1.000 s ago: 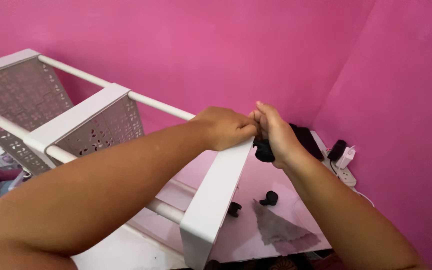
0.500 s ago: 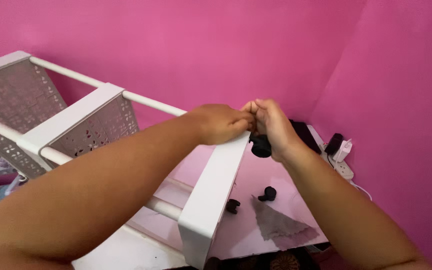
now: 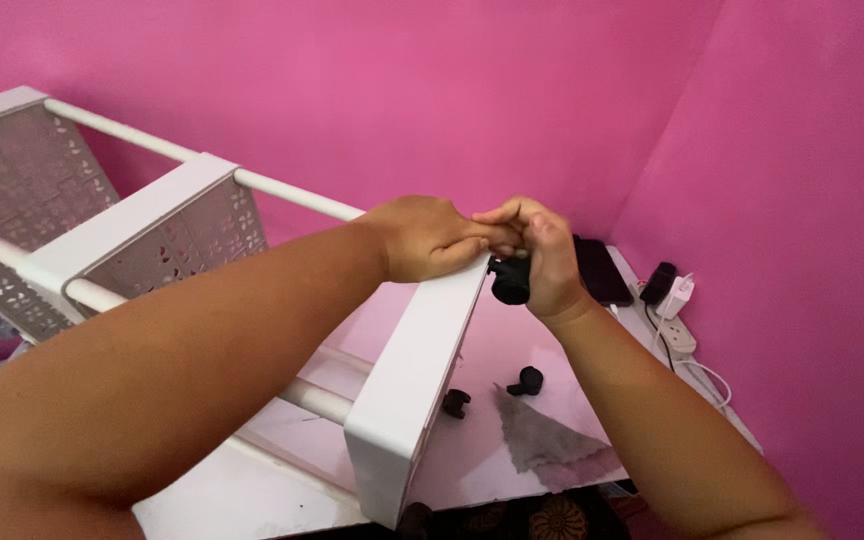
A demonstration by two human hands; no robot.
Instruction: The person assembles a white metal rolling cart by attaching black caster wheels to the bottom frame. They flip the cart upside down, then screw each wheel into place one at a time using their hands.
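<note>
Holding the white rack (image 3: pixel 407 375) on its side, the left hand (image 3: pixel 427 238) lies flat on top of the end panel, fingers pressing down; the right hand (image 3: pixel 542 255) is closed around a black wheel (image 3: pixel 510 282), right at the panel's top corner; two more wheels (image 3: pixel 524 381) lie on the pink table (image 3: pixel 512 345) below, beside a grey cloth (image 3: pixel 547 440); a power strip (image 3: pixel 674 325) sits near the wall. The wheel could slip out and drop, I think, if the fingers let go early; the rack could tip if the left hand lifts. Compared with a second ago, both hands sit a little higher and more to the left; the wheel looks closer to the corner.
</note>
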